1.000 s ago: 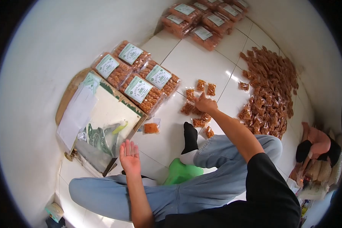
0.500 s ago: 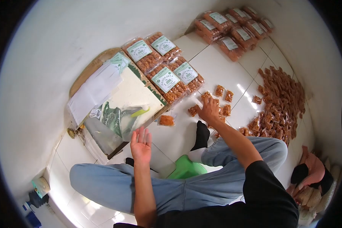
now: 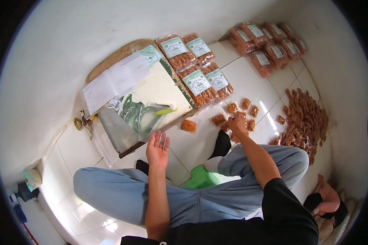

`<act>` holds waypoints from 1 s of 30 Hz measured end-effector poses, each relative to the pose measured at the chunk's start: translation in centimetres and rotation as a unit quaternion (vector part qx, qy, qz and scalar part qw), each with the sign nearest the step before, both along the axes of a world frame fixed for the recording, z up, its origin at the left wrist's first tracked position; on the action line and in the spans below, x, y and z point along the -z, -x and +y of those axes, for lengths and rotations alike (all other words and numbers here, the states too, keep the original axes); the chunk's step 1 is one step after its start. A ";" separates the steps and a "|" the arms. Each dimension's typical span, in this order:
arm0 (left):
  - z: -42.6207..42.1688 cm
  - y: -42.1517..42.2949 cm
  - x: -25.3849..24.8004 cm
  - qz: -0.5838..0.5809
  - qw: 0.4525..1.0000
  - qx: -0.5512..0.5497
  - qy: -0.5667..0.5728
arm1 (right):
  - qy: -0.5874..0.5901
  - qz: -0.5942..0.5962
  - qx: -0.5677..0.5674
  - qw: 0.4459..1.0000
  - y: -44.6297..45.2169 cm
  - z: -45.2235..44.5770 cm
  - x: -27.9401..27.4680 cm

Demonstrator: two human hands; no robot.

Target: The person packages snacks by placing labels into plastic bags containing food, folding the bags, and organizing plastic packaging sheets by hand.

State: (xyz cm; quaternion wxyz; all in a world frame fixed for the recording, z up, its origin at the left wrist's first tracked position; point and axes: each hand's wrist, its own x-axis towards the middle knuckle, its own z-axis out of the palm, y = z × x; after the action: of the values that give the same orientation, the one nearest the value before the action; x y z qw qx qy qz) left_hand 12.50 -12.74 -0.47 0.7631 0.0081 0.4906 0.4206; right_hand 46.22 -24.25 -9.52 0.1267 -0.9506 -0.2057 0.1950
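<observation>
My left hand (image 3: 157, 152) is palm up with its fingers apart, holding nothing, beside the front edge of a low board (image 3: 155, 92). My right hand (image 3: 238, 123) reaches down among several small snack packets (image 3: 218, 119) on the tiled floor. Its fingers are bent over the packets, and whether one is gripped cannot be made out. A single orange packet (image 3: 188, 125) lies between the board and that group. On the board are white paper sheets (image 3: 118, 79), green labels (image 3: 149, 54) and a clear plastic bag with a yellow-green object (image 3: 166, 110).
Large labelled snack bags (image 3: 197, 83) stand behind the board. More packed bags (image 3: 270, 51) are stacked at the back right. A heap of small packets (image 3: 304, 120) covers the floor at right. A green object (image 3: 200, 177) lies between my legs, near my black-socked foot (image 3: 220, 145).
The view has turned, so things appear further right. My right hand went from pointing, to spread over the small packets, to fingers drawn in among them. My left hand stays palm up.
</observation>
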 end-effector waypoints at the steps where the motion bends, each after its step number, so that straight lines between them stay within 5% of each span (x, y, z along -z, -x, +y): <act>1: 0.0 0.2 0.0 0.002 1.000 -0.013 -0.005 | -0.023 -0.028 -0.026 0.999 -0.1 0.1 0.7; 6: 0.2 1.4 0.1 -0.001 0.998 -0.060 -0.011 | -0.136 -0.065 -0.183 0.971 -0.1 1.0 1.7; 7: 0.2 1.6 0.3 -0.003 0.997 -0.075 -0.008 | -0.212 0.125 -0.116 0.962 -0.4 1.1 1.8; 9: 0.3 2.0 0.7 -0.005 0.996 -0.090 -0.010 | -0.306 0.442 0.062 0.841 -0.2 1.5 -0.2; 10: 0.4 2.2 0.8 -0.006 0.995 -0.097 -0.014 | -0.303 0.443 0.059 0.842 -0.2 1.5 -1.0; 12: 0.4 2.3 0.6 -0.003 0.995 -0.100 -0.012 | -0.320 0.562 0.086 0.758 -0.7 1.3 -1.8; 15: 0.5 2.2 0.3 -0.001 0.995 -0.100 -0.009 | -0.326 0.625 0.048 0.708 -2.3 0.8 -1.2; 22: 0.6 1.7 0.0 0.003 0.995 -0.097 -0.005 | -0.330 0.623 0.102 0.702 -2.9 1.4 -2.7; 24: 0.6 1.7 -0.2 0.003 0.995 -0.095 -0.007 | -0.193 0.412 0.122 0.882 -2.8 2.4 -2.2; 25: 0.6 1.6 -0.2 0.003 0.996 -0.091 -0.011 | -0.192 0.412 0.122 0.882 -2.8 2.0 -1.0; 26: 0.6 1.5 -0.2 0.003 0.996 -0.092 -0.010 | -0.201 0.176 -0.085 0.960 -2.6 1.5 0.3; 27: 0.6 1.5 -0.2 0.002 0.996 -0.090 -0.010 | -0.190 -0.079 -0.283 0.937 -2.3 1.1 0.8; 30: 0.7 1.5 -0.1 0.003 0.996 -0.085 -0.014 | -0.119 -0.147 -0.383 0.904 -1.2 1.2 1.9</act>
State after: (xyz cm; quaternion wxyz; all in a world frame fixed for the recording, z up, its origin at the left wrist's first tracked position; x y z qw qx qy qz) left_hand 11.04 -12.02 -0.33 0.7226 -0.0215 0.4858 0.4913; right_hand 47.46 -23.09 -11.44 0.1231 -0.7945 -0.5916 0.0603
